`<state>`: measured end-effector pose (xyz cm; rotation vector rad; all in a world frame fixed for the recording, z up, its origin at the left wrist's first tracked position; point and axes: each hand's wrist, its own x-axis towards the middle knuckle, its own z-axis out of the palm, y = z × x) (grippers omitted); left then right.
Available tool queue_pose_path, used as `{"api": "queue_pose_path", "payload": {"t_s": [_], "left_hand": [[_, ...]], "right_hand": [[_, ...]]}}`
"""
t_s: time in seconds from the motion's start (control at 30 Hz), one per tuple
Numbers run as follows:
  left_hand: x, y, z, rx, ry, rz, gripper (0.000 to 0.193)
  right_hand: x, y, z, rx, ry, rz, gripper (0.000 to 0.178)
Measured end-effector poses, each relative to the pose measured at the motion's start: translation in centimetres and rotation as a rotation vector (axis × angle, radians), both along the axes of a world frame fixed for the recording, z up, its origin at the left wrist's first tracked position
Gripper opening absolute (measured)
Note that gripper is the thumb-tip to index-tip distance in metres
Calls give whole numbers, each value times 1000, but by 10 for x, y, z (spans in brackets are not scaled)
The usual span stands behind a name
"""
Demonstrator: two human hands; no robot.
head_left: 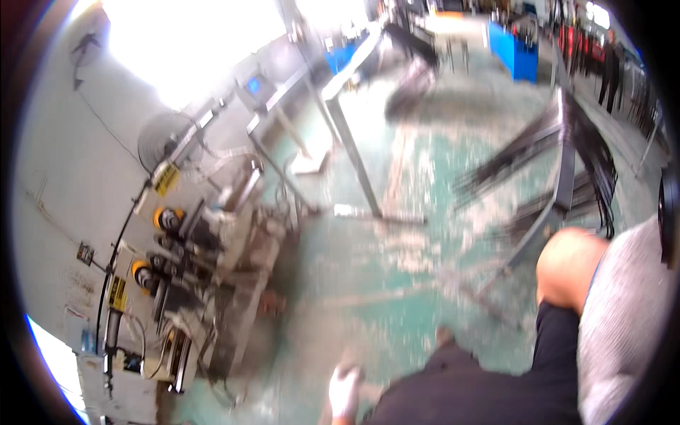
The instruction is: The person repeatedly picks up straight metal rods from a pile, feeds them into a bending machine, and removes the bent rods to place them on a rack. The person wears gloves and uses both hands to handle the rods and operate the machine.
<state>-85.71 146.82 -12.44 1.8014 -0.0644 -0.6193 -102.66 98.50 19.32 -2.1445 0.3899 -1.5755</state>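
My left hand [345,389], in a white glove, hangs low beside my dark-clothed body. Motion smears its fingers, and I can make out nothing held in it. On the right my bent arm is raised, and the pale ribbed knit glove of my right hand [627,319] fills the edge close to the camera. Its fingers do not show. A black curved object [669,216] borders that glove; whether I touch it is unclear. Beyond the raised arm, a metal stand [564,177] carries a bundle of long thin dark strips [598,152] draped over its top.
Along the left wall, a bench machine [234,319] bears yellow-and-black round parts and cables. A fan [161,142] stands behind it. A metal frame [350,152] rises from the worn green floor [375,283]. Farther off are a blue cabinet [513,53] and a person [610,71] in dark clothes.
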Motion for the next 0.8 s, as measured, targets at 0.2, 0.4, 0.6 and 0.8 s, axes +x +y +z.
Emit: {"api": "queue_pose_path", "payload": {"t_s": [0.2, 0.4, 0.6, 0.8], "left_hand": [[-61, 159, -42, -1, 294, 386, 28], [-67, 202, -59, -247, 320, 548, 27], [7, 190, 45, -200, 227, 519, 26], [-70, 132, -53, -371, 378, 809, 25]], "right_hand": [[14, 31, -24, 89, -1, -41, 22], [65, 59, -23, 131, 11, 102, 20], [128, 101, -20, 160, -27, 206, 18], [209, 104, -7, -48, 69, 396, 16]]}}
